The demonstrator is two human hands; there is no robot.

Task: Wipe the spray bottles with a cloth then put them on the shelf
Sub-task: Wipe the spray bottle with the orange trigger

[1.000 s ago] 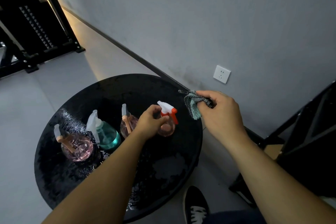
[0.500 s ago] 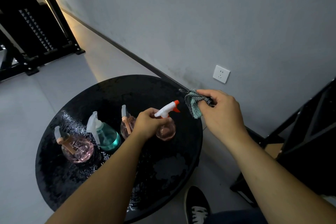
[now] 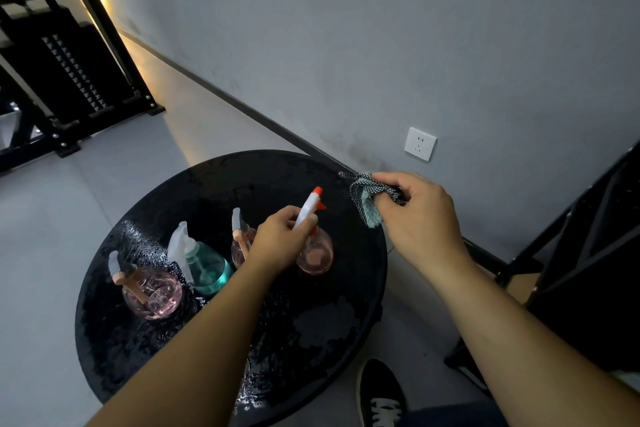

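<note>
a round glossy black surface point(image 3: 311, 340) carries a teal spray bottle point(image 3: 207, 267) between two pink ones. the left hand point(image 3: 282, 243) grips a tilted pink round spray bottle with orange nozzle point(image 3: 315, 250). the right hand point(image 3: 420, 215) pinches a bunched checkered teal cloth point(image 3: 367, 199) beside it, apart.

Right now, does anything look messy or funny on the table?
Yes. The round black table is wet: shiny droplets and patches cover its top, thickest around the pink spray bottle and teal spray bottle. I cannot tell what the liquid is.
</note>
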